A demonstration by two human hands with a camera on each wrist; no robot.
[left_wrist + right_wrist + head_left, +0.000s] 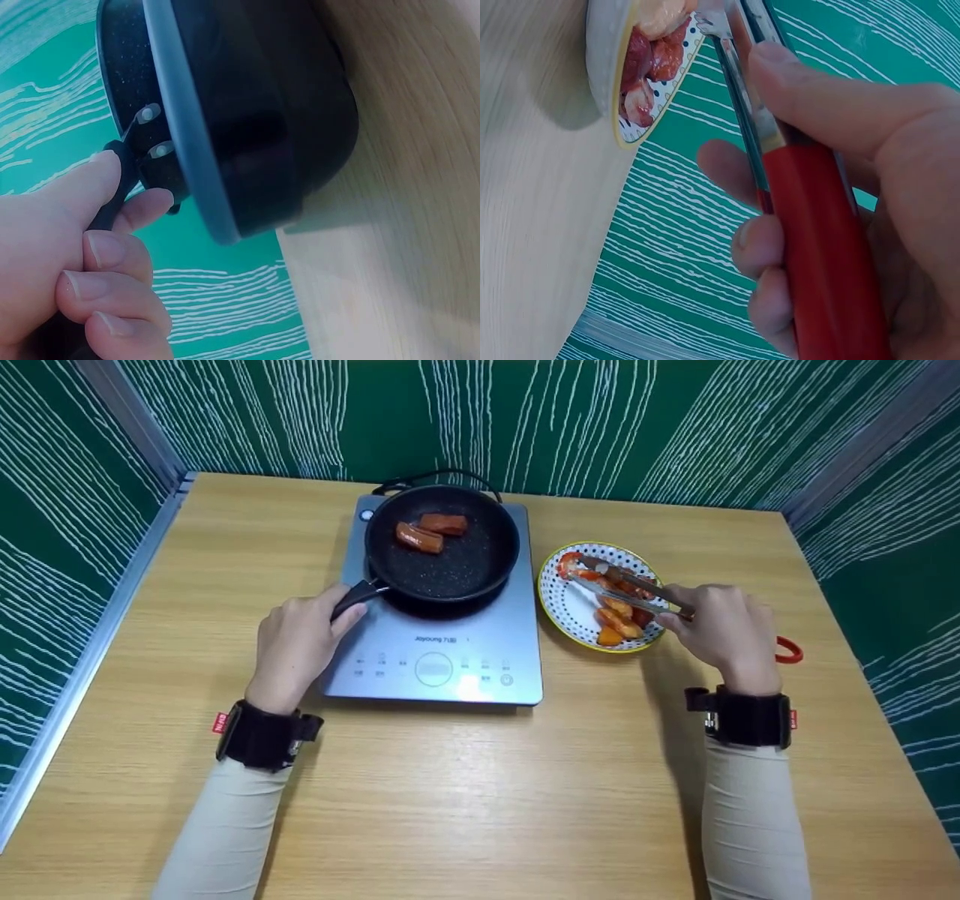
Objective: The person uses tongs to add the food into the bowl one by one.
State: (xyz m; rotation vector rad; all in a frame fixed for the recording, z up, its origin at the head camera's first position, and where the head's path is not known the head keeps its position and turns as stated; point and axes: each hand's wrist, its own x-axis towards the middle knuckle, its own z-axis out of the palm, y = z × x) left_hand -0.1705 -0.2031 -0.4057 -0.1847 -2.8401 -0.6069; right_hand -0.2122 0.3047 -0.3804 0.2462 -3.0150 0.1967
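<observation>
My left hand [296, 641] grips the black handle [356, 598] of a frying pan [472, 566]. Two reddish-brown sausage-like pieces [420, 538] lie in the pan, left of its middle. Over on the right, my right hand [724, 622] holds metal tongs with red handles [821, 240], fingers curled round them. The tongs' arms [641, 583] reach over a dotted plate [555, 611] with a yellow rim. Their tips are at a red-and-white piece of food [568, 565] on its far left side; whether they pinch it I cannot tell. Orange wedges [619, 622] and darker red pieces share the plate.
Beneath the pan is a silver induction cooker [382, 649] with a touch panel along its front. A black cable [450, 472] loops behind it. Green walls with white streaks [525, 420] stand along the back and sides of the wooden table [450, 795].
</observation>
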